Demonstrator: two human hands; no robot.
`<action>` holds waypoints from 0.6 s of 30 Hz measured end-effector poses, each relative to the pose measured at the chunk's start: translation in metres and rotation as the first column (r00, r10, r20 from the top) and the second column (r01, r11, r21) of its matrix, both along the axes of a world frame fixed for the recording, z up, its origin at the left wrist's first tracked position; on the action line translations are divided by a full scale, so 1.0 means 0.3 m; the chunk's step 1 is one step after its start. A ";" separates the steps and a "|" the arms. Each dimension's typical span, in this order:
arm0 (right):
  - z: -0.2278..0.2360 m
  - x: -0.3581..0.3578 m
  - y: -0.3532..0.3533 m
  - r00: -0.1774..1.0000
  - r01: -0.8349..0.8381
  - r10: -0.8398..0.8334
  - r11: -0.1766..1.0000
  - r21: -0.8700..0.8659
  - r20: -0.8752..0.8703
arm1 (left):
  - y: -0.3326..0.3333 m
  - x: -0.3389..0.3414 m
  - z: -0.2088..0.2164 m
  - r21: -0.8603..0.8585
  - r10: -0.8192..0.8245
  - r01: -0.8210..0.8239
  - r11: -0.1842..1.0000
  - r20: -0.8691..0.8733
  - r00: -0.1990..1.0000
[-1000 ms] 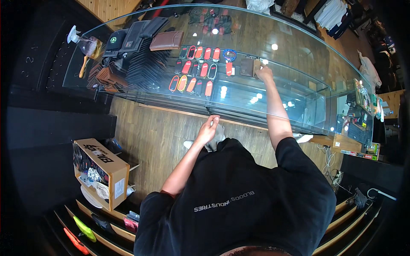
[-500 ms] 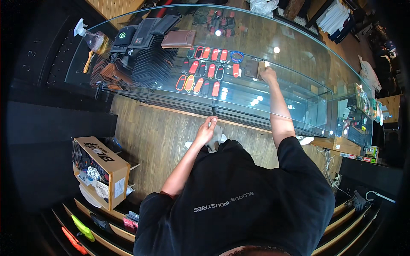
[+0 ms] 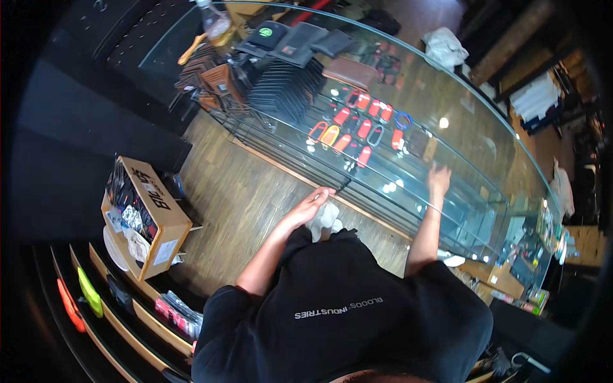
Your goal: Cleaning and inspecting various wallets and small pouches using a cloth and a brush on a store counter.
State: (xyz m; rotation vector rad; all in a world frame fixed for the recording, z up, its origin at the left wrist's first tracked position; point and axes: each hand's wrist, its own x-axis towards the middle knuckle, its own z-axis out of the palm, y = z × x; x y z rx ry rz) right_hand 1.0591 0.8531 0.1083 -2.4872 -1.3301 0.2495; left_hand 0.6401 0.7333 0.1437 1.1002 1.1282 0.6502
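Note:
My left hand is in front of the glass counter's near edge, its thumb and fingers pressed together. A small pale spot shows between them, too small to name. Over the right part of the counter, my right hand is blurred, fingers apart, with nothing seen in them. Just beyond it lie a brown flat piece and a dark wallet-like piece, side by side. Left of these are a red tag, a blue ring-shaped band and rows of red, black and yellow key tags.
Dark wallets stand in fanned rows at the counter's left, near a brown long wallet and a spray bottle. An open cardboard box stands on the left floor. Slatted shelves fill the lower left.
My right hand has let go of the brown piece and drawn back toward me. My left hand stays near the counter's edge. The whole view has turned, tilting the counter down to the right.

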 end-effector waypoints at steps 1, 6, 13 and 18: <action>-0.076 0.013 -0.081 0.992 -0.098 0.093 0.994 0.053 0.083 | 0.021 -0.038 0.044 -0.006 -0.056 0.056 0.998 0.047 0.997; 0.071 -0.516 -0.313 0.158 -0.952 0.593 0.303 0.038 -0.790 | 0.054 -0.320 0.168 0.086 -0.024 0.029 0.996 -0.057 0.998; 0.773 -0.958 0.034 0.246 -0.720 0.938 0.345 0.602 -0.243 | 0.037 -0.566 0.214 0.211 0.180 0.000 0.977 -0.832 0.524; 0.909 -0.873 0.412 0.757 -0.603 0.653 0.692 0.398 0.011 | 0.036 -0.744 0.167 0.201 0.313 -0.242 0.949 -0.536 0.784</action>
